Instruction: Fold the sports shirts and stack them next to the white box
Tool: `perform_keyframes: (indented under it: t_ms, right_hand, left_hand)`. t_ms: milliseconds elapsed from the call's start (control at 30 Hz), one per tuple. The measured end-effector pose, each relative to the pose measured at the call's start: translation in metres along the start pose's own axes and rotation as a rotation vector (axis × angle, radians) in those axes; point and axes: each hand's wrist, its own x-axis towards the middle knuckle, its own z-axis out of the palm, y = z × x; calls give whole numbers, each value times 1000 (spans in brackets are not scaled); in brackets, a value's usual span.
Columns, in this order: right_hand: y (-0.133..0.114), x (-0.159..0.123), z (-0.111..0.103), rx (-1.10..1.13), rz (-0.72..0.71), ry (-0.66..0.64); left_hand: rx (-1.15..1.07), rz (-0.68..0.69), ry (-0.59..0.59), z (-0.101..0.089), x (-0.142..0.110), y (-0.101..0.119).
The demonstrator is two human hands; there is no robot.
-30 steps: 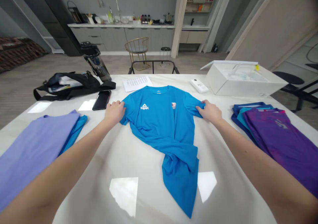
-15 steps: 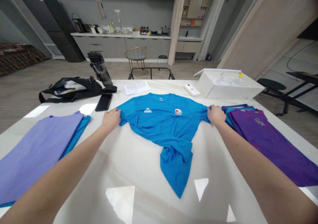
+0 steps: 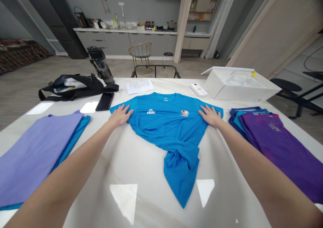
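A blue T-shirt (image 3: 164, 123) lies front up on the white table, its collar toward the far side. White lettering and a round badge mark its chest. The lower part is bunched and twisted, with one corner trailing toward me. My left hand (image 3: 120, 116) rests flat on the left sleeve, fingers spread. On the right sleeve, close to the armpit, my right hand (image 3: 210, 116) lies with its fingers apart. Neither hand grips the cloth.
Lilac and blue folded shirts (image 3: 42, 147) lie at left, purple and blue ones (image 3: 280, 143) at right. Along the far side are a black bag (image 3: 75, 86), a bottle (image 3: 101, 64), a phone (image 3: 104, 101), a paper sheet (image 3: 140, 86), a white device (image 3: 199, 90) and a white box (image 3: 239, 85).
Both hands have let go of the sleeve ends and now lie spread on the sleeves, which stretch out flatter to each side. The bunched lower part looks much the same.
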Motion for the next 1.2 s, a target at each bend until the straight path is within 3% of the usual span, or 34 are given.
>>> perform_keyframes:
  t_ms: [100, 233, 300, 400, 533, 667, 833, 1000, 1200]
  right_hand:
    - [-10, 0, -6, -27, 27, -13]
    - [-59, 4, -6, -53, -130, 102]
    - [-89, 11, 0, -31, -233, 108]
    - [-121, 23, 14, 1, -217, 20]
    - [-129, 34, 26, -16, -197, 8]
    - [-126, 31, 25, -9, -224, 51]
    - [-135, -2, 19, -16, -300, 280]
    - [-135, -71, 20, 20, -445, 174]
    - [-119, -169, 19, 119, -475, 224]
  left_hand:
    - [6, -18, 34, -8, 0, 11]
    - [43, 188, 140, -11, 13, 56]
    - [19, 277, 116, -8, 27, 83]
    - [-23, 251, 36, 2, 50, 110]
    - [-66, 182, 76, 16, 69, 117]
    - [-75, 190, 129, 19, 67, 114]
    - [-38, 346, 162, 18, 27, 130]
    - [-21, 566, 113, 26, -51, 150]
    - [-98, 617, 63, 32, -146, 158]
